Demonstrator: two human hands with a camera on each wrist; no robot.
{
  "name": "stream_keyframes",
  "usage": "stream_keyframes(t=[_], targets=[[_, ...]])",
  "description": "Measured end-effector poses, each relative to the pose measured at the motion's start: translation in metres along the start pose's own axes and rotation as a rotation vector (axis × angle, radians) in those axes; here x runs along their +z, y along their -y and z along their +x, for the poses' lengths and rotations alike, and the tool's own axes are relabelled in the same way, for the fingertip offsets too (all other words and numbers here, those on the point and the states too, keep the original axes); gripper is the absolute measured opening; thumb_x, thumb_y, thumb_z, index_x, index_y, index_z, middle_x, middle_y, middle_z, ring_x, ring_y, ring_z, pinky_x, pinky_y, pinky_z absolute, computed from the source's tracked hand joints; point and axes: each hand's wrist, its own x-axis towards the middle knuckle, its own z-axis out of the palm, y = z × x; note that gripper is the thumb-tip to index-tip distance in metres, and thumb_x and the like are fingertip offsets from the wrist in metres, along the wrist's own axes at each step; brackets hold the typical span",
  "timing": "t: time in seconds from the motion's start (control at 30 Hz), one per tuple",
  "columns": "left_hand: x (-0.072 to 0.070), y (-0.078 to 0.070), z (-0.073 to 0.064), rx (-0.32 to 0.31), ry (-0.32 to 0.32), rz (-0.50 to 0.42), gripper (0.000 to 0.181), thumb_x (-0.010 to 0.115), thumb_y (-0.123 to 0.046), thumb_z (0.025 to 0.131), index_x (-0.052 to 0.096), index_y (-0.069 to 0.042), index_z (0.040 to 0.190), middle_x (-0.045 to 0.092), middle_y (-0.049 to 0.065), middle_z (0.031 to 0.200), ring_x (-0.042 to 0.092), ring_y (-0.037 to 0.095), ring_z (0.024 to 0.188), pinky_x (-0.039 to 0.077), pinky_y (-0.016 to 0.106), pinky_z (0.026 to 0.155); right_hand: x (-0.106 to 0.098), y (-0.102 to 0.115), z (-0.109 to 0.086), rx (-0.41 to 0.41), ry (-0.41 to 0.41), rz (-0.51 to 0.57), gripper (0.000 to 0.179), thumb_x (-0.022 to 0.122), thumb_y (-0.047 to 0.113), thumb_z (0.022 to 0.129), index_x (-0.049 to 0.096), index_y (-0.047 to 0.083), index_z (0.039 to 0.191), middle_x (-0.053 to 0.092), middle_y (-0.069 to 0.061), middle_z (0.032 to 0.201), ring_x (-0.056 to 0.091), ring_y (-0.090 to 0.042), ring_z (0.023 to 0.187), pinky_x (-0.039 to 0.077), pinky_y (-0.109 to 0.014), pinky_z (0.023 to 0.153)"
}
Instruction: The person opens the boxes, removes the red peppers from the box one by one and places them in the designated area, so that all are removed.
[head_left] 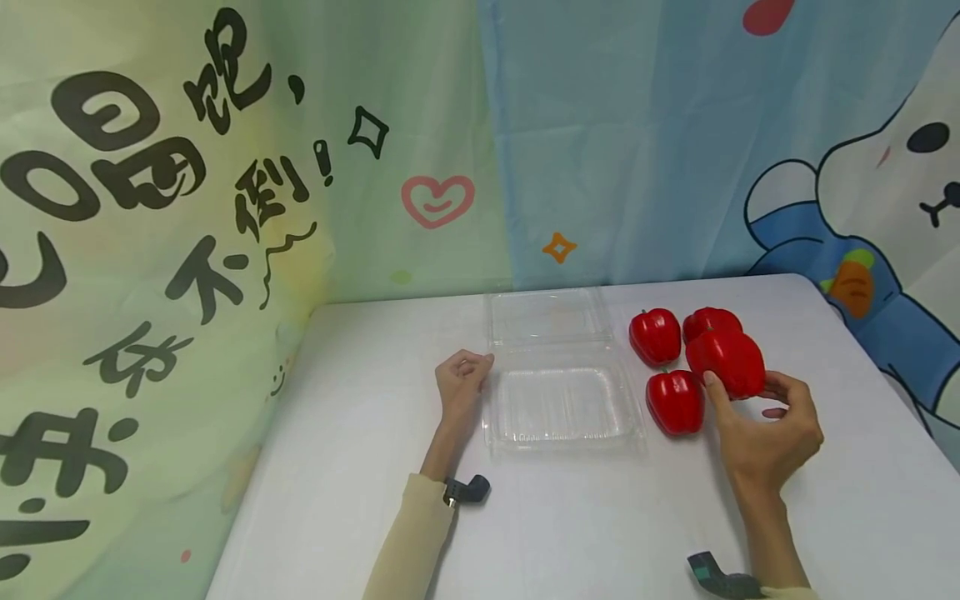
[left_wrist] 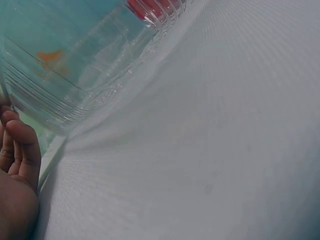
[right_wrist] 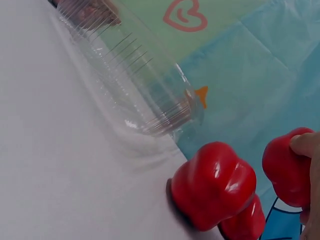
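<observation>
My right hand [head_left: 772, 446] grips a red bell pepper [head_left: 726, 362] between thumb and fingers; the right wrist view shows that held pepper [right_wrist: 287, 167] raised off the table. Three more peppers stand by it: one nearest me [head_left: 675, 402], one at the back left [head_left: 655, 337], and one partly hidden behind the held pepper [head_left: 708, 320]. To their left lies a clear plastic clamshell box [head_left: 562, 404], its lid [head_left: 547, 317] folded open toward the back. At the box's left rim, my left hand [head_left: 461, 385] pinches the edge with curled fingers.
Everything lies on a white-covered table [head_left: 570, 517]. Behind it hangs a printed curtain [head_left: 585, 142], close to the table's back edge. Each wrist carries a small dark camera, such as the left one [head_left: 468, 490].
</observation>
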Motion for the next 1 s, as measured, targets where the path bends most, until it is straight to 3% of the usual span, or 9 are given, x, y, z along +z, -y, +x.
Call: stream_keyframes(t=[0.17,0.6,0.8,1.0], targets=[[0.000,0.000,0.000,-0.001,0.001,-0.004,0.014,0.078,-0.004,0.096,0.072,-0.007,0.084,0.059,-0.006,0.055,0.048,0.007,0.052,0.038,0.019,0.053,-0.003,-0.007,-0.002,0.062,0.000,-0.046,0.066,0.088,0.048,0.089,0.068,0.013,0.142,0.074,-0.002,0.141,0.060,-0.005,0.115,0.039,-0.015,0.090],[0.000,0.000,-0.002,-0.019,-0.013,0.003,0.012,0.078,-0.006,0.096,0.072,-0.001,0.087,0.061,-0.006,0.056,0.049,0.007,0.052,0.038,0.019,0.053,-0.003,-0.023,-0.006,0.208,0.054,-0.115,0.071,0.082,0.056,0.092,0.063,0.020,0.150,0.069,0.002,0.151,0.063,-0.024,0.132,0.042,-0.019,0.096],[0.000,0.001,-0.002,-0.020,-0.009,-0.002,0.013,0.078,-0.007,0.096,0.072,-0.007,0.085,0.061,-0.005,0.057,0.049,0.008,0.052,0.038,0.019,0.053,-0.004,-0.029,-0.009,0.266,0.063,-0.136,0.073,0.081,0.053,0.093,0.059,0.016,0.153,0.066,-0.001,0.154,0.060,-0.027,0.138,0.045,-0.034,0.111],[0.000,-0.001,-0.001,-0.022,-0.010,-0.013,0.014,0.079,-0.006,0.096,0.073,-0.008,0.084,0.064,-0.003,0.059,0.051,0.008,0.053,0.041,0.018,0.053,-0.006,-0.037,-0.012,0.311,0.098,-0.142,0.074,0.083,0.044,0.095,0.056,0.008,0.154,0.063,-0.014,0.155,0.055,-0.036,0.143,0.035,-0.054,0.123]])
